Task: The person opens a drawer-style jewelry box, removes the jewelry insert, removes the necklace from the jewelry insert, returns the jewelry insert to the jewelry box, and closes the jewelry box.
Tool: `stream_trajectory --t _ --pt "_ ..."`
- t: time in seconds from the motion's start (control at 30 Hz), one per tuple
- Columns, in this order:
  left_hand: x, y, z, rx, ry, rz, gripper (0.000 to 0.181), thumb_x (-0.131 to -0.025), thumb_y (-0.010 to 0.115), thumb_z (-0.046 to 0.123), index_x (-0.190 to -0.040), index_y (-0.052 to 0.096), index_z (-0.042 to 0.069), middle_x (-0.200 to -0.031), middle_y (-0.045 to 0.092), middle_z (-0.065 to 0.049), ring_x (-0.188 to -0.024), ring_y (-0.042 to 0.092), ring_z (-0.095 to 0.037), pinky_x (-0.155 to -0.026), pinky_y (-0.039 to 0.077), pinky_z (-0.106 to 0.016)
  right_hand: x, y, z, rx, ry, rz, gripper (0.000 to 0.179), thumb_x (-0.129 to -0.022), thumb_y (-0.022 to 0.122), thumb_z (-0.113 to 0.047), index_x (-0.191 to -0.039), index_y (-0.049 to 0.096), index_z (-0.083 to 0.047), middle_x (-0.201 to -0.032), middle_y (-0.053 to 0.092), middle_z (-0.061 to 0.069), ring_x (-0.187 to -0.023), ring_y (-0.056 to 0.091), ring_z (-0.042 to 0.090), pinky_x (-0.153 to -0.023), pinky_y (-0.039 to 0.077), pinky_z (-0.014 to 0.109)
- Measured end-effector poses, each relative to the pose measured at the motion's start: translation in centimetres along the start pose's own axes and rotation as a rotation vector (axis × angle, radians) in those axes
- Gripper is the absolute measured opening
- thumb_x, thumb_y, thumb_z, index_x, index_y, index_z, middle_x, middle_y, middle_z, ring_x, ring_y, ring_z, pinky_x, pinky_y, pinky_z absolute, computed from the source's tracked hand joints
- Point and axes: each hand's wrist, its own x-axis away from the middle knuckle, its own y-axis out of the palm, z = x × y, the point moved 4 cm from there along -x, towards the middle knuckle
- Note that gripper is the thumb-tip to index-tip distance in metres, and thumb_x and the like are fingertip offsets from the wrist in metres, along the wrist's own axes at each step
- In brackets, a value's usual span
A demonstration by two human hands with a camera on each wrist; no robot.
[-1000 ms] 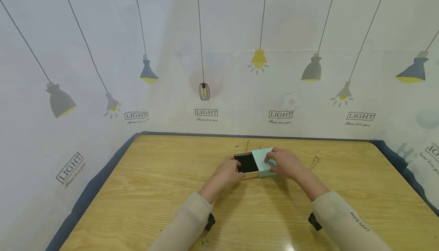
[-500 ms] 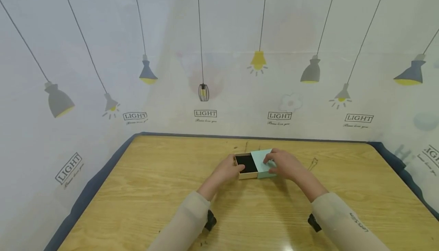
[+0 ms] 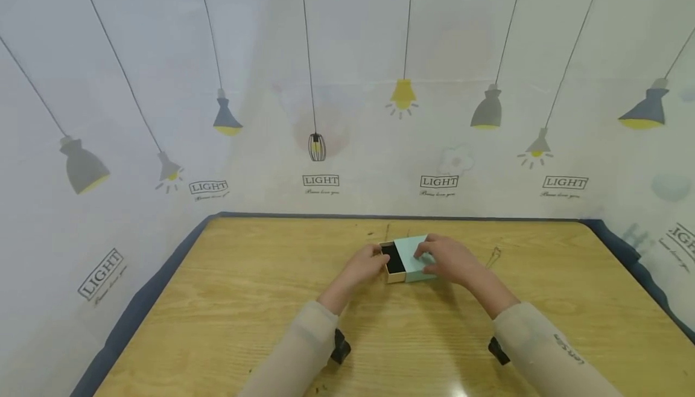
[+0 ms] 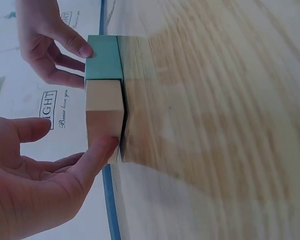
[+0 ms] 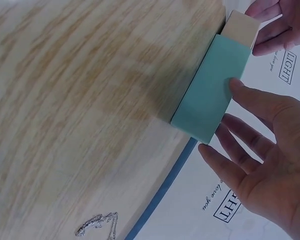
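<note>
A small drawer box lies on the wooden table, its mint-green sleeve (image 3: 408, 258) on the right. From the sleeve's left end a beige inner tray (image 4: 104, 97) sticks out partway, lined in black (image 3: 393, 259). My left hand (image 3: 365, 265) is at the tray's outer end with its fingers fairly straight; one fingertip touches that end in the left wrist view. My right hand (image 3: 453, 259) holds the sleeve, with the thumb on one long edge and other fingertips near the far end in the right wrist view. The inside of the tray under the sleeve is hidden.
A thin silver chain (image 5: 97, 225) lies on the table (image 3: 244, 300) right of the box. Dark blue trim (image 3: 336, 215) runs along the table's back edge, below a wall covering printed with lamps. A black wrist device (image 3: 340, 347) sits under the left sleeve cuff.
The tray has slid rightward into the green sleeve, pushed by my left hand, so less black lining shows. My right hand has stayed on the sleeve.
</note>
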Motion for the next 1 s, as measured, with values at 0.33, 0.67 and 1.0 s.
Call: stream_trajectory --t 0.33,0.67,1.0 --pt "-0.6 0.6 0.1 0.063 -0.007 0.000 0.053 -0.105 0.048 0.029 -0.146 0.042 -0.004 -0.088 0.057 -0.009 -0.072 0.047 -0.015 -0.075 0.044 -0.032 -0.6 0.1 -0.8 0.013 -0.016 -0.002 0.024 -0.082 0.082 -0.017 -0.104 0.074 -0.013 -0.109 0.067 0.009 -0.101 0.066 0.028 -0.089 0.055 0.045" --pt "-0.2 1.8 0.8 0.105 -0.007 -0.007 0.049 -0.105 0.049 0.027 -0.143 0.041 -0.003 -0.127 0.058 -0.018 -0.102 0.057 -0.024 -0.084 0.048 -0.035 -0.6 0.2 -1.2 -0.001 -0.049 0.016 0.025 -0.082 0.081 -0.016 -0.105 0.074 -0.011 -0.108 0.068 0.008 -0.100 0.066 0.029 -0.087 0.056 0.045" --pt "-1.0 -0.4 2.0 -0.104 0.052 -0.049 0.063 -0.102 0.050 0.037 -0.152 0.035 0.002 -0.155 0.041 -0.022 -0.140 0.044 -0.040 -0.114 0.038 -0.054 -0.3 -1.4 1.3 -0.089 -0.048 -0.023 0.031 -0.092 0.071 -0.020 -0.119 0.070 -0.006 -0.122 0.067 0.015 -0.113 0.064 0.036 -0.094 0.053 0.051"
